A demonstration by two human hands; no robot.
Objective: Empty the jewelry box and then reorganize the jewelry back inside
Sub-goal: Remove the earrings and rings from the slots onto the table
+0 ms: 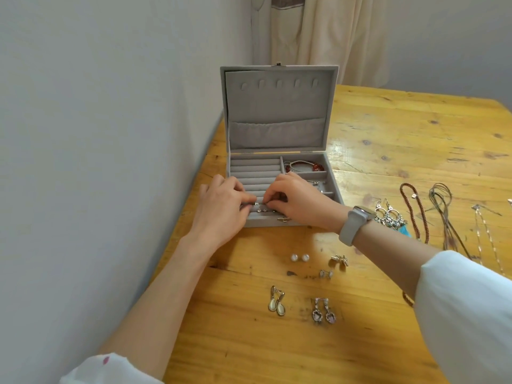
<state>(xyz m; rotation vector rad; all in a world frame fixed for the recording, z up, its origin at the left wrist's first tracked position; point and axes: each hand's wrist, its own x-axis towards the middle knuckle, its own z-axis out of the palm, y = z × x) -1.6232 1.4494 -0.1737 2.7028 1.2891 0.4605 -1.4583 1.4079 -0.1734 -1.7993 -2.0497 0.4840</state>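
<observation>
A grey velvet jewelry box (pixel 277 79) stands open on the wooden table, lid upright. My left hand (pixel 221 206) and my right hand (pixel 293 200) meet over the front ring rolls, both pinching a small stud earring (pixel 63 203) at a slot. Two more studs (pixel 68 210) sit in the roll just in front. A red bead bracelet (pixel 304 166) lies in the box's back right compartment. On the table before the box lie pearl studs (pixel 299 257), small silver earrings (pixel 339 260), cream drop earrings (pixel 277 302) and pink drop earrings (pixel 322 311).
To the right lie hoop earrings with turquoise tassels (pixel 390 216), a brown bead necklace (pixel 415 212), grey cord necklaces (pixel 443 214) and a thin silver chain (pixel 484 234). A wall runs close along the table's left edge. A cream curtain (pixel 327 31) hangs behind.
</observation>
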